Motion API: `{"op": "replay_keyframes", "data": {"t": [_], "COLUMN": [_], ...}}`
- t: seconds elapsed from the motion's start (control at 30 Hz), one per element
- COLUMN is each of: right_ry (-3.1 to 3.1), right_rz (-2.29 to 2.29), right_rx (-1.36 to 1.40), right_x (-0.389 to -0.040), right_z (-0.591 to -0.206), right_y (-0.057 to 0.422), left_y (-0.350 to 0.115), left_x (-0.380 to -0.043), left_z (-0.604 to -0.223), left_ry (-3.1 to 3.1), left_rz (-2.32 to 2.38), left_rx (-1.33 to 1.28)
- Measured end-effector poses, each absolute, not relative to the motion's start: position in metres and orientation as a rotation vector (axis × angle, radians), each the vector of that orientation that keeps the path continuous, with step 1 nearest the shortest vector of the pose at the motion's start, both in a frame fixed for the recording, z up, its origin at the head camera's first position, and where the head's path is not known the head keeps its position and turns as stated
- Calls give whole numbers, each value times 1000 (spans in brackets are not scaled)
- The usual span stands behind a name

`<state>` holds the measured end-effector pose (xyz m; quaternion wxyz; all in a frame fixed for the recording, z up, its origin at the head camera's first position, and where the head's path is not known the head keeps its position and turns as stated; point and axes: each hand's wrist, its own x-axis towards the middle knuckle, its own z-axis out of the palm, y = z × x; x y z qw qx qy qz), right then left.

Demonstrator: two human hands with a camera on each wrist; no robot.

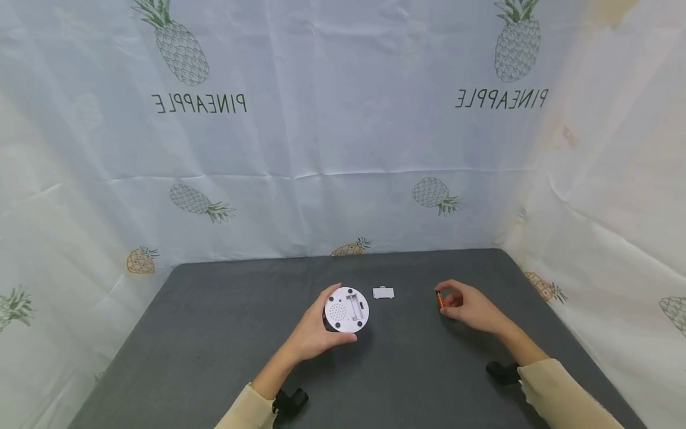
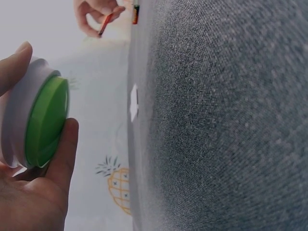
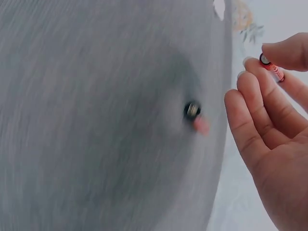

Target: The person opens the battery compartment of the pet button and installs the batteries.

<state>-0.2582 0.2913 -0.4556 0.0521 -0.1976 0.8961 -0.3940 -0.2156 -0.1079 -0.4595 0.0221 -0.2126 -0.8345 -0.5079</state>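
Here, the right grip (image 1: 471, 307) pinches a seemingly tilted battery (image 1: 440, 300) between fingertips.

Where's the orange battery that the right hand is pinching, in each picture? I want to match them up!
Head view: the orange battery is right of centre, in the lower half.
Left wrist view: the orange battery is near the top, left of centre.
Right wrist view: the orange battery is towards the upper right.
Shared landmark: the right hand shows in all three.
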Motion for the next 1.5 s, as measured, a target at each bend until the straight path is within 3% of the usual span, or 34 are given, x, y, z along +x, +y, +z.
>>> {"op": "replay_keyframes", "data": {"t": [0.87, 1.5], "right_ry": [2520, 2506], "right_rz": [-1617, -1758], "right_rx": [-802, -791], "right_x": [-244, -238], "right_z": [-441, -423], "right_y": [196, 147], "left_y": [-106, -106], "left_x": [-216, -217], "left_z": [-461, -460], "left_ry": [-2602, -2598], "left_rz": [-1586, -1640], "left_rx": [-660, -725]}}
